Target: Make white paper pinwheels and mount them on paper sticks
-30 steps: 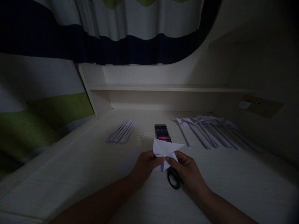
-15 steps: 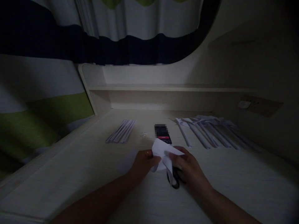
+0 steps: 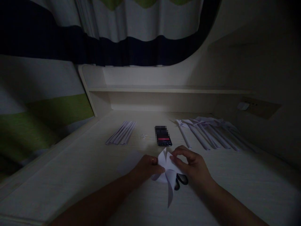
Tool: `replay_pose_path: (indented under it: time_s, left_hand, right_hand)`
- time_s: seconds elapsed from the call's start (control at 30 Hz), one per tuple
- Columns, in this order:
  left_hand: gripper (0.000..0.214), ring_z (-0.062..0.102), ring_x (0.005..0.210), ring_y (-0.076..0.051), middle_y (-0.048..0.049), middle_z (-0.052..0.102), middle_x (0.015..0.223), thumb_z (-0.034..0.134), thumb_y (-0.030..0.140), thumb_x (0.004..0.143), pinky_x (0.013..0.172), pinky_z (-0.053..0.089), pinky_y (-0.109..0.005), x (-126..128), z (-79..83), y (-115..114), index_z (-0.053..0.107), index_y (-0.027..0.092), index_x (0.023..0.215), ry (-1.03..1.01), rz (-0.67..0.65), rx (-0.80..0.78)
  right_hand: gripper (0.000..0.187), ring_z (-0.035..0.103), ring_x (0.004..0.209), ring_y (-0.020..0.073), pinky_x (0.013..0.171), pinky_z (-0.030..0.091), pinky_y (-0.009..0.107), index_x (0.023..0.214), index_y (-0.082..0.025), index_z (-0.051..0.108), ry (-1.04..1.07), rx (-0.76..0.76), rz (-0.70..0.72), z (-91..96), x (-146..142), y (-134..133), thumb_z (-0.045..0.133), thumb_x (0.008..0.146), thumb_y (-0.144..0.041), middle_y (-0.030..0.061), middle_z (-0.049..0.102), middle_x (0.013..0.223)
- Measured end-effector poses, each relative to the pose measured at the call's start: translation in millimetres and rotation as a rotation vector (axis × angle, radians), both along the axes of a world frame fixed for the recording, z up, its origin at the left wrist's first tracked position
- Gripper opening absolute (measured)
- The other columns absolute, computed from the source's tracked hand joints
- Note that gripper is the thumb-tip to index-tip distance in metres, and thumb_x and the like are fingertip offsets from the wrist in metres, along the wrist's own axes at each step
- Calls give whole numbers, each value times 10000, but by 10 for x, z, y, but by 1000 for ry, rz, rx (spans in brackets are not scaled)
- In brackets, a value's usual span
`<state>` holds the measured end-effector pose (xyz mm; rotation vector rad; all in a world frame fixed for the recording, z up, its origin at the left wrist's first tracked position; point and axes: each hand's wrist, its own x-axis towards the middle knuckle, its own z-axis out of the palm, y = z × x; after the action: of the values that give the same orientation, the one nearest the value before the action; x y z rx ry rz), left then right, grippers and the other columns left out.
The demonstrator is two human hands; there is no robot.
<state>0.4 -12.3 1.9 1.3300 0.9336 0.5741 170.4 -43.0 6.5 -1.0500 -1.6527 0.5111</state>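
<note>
A white piece of paper (image 3: pixel 169 175), cut into pointed flaps, is held above the desk between my two hands. My left hand (image 3: pixel 148 166) pinches its left side with thumb and fingers; a ring shows on one finger. At the upper right flap, my right hand (image 3: pixel 191 161) grips the paper between thumb and index finger. One long flap hangs down toward me. Below the paper lie scissors (image 3: pixel 182 179), with only their black handles showing; the blades are hidden. A white paper sheet (image 3: pixel 130 161) lies flat to the left of my left hand.
A phone (image 3: pixel 163 138) lies ahead of my hands, with small white bits (image 3: pixel 144 136) to its left. Several folded paper strips (image 3: pixel 121 133) lie at left. Paper pinwheel-like pieces on rolled sticks (image 3: pixel 204 135) lie at right. A shelf (image 3: pixel 164 90) runs along the back; a curtain (image 3: pixel 58 110) hangs left.
My right hand has moved slightly up and shifted its grip to the upper right flap. The paper has turned and its flaps stand apart; the hanging flap reaches lower.
</note>
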Motion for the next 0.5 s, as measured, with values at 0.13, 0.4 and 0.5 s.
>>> replay_pose_path:
  time_s: [0.13, 0.4, 0.5]
  left_hand:
    - [140, 438, 463, -93, 25, 524, 492, 630, 215, 494, 492, 312, -228, -11, 18, 12, 617, 99, 571, -6, 21, -76]
    - [141, 460, 505, -95, 22, 532, 526, 645, 205, 494, 547, 331, -238, -41, -18, 52, 630, 104, 591, -71, -3, -95]
    - [147, 444, 509, -93, 33, 511, 511, 646, 208, 494, 561, 331, -241, -44, -25, 56, 632, 105, 598, -76, -19, -82]
  right_hand:
    - [119, 513, 769, 175, 733, 397, 376, 797, -197, 614, -397, 428, 69, 87, 64, -43, 515, 768, -137, 38, 579, 750]
    - [171, 500, 866, 170, 800, 370, 385, 934, -195, 593, -688, 527, 154, 175, 100, -87, 474, 820, -152, 43, 588, 864]
    - [176, 501, 844, 163, 795, 373, 374, 927, -200, 596, -677, 461, 142, 185, 76, -99, 446, 839, -169, 38, 585, 845]
